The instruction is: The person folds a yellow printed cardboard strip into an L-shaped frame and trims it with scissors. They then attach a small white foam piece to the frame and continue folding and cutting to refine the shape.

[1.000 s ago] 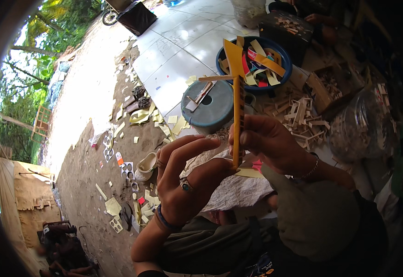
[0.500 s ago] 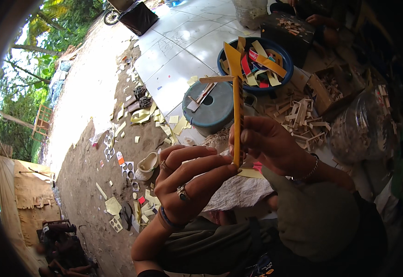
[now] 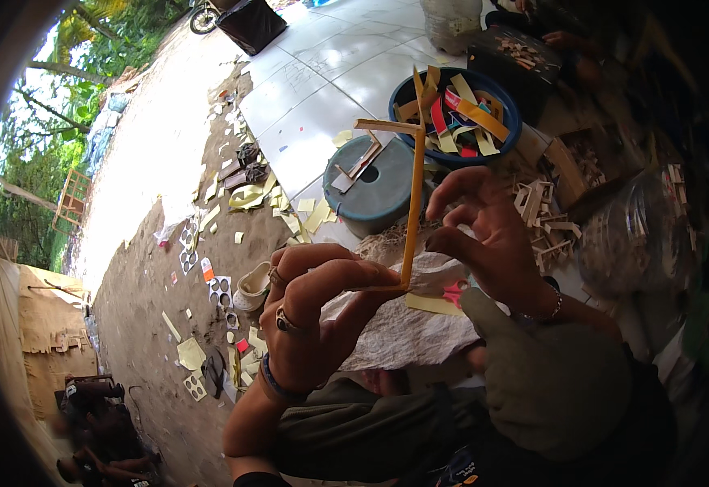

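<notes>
My left hand (image 3: pixel 314 304) pinches the lower end of a thin yellow strip (image 3: pixel 415 203), bent into a bracket shape. Its long side stands upright, and a pale brownish arm sticks out leftward at the top. My right hand (image 3: pixel 488 235) is apart from the strip, fingers spread and curved, holding nothing. Below the hands, a pink-red object (image 3: pixel 454 290), perhaps scissors handles, lies by a pale yellow sheet (image 3: pixel 432 305). A whitish cloth (image 3: pixel 395 337) spreads under them. Beyond stands a round grey-green tub (image 3: pixel 380 211) with a small bent strip (image 3: pixel 364 162) on top.
A blue basin (image 3: pixel 516 134) holds coloured strips at the back. To the right are a heap of folded pieces (image 3: pixel 533 207), a cardboard box (image 3: pixel 567 174) and a clear plastic bag (image 3: pixel 622 231). A pale shoe (image 3: pixel 252 288) and paper scraps lie leftward. Another person's hand (image 3: pixel 563 39) shows at far right.
My right hand has let go of the strip and moved right, its fingers opening. The strip has turned, showing its lower arm in my left hand.
</notes>
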The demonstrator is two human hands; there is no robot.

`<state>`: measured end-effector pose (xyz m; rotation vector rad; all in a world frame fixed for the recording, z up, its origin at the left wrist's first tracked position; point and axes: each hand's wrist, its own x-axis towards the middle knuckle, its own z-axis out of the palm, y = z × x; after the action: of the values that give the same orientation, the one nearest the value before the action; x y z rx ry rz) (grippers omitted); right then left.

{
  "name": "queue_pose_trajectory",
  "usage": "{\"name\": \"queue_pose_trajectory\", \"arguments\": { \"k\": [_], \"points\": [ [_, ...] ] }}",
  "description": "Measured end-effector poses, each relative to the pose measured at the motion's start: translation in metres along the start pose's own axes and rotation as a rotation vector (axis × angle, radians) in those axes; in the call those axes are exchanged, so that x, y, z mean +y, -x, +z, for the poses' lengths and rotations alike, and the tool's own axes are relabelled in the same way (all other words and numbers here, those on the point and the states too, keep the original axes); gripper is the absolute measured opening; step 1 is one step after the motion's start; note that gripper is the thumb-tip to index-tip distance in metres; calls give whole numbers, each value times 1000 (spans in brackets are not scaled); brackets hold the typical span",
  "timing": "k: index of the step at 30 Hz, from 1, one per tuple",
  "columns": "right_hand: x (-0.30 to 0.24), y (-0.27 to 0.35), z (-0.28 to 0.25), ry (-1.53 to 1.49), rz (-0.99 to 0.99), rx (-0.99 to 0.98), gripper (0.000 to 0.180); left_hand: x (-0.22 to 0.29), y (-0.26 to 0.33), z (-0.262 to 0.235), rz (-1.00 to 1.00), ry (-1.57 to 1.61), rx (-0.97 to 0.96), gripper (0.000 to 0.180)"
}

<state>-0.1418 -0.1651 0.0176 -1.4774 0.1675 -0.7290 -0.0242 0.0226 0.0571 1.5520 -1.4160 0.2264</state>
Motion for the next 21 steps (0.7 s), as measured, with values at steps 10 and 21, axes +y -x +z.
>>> {"name": "queue_pose_trajectory", "arguments": {
  "k": [10,21],
  "points": [
    [-24,-1,-20,700,-729,-366,22,4,1,-12,-63,38,-209,39],
    [-26,-3,-19,586,-633,-513,20,-4,8,-16,-437,461,-265,61]
  ]
}}
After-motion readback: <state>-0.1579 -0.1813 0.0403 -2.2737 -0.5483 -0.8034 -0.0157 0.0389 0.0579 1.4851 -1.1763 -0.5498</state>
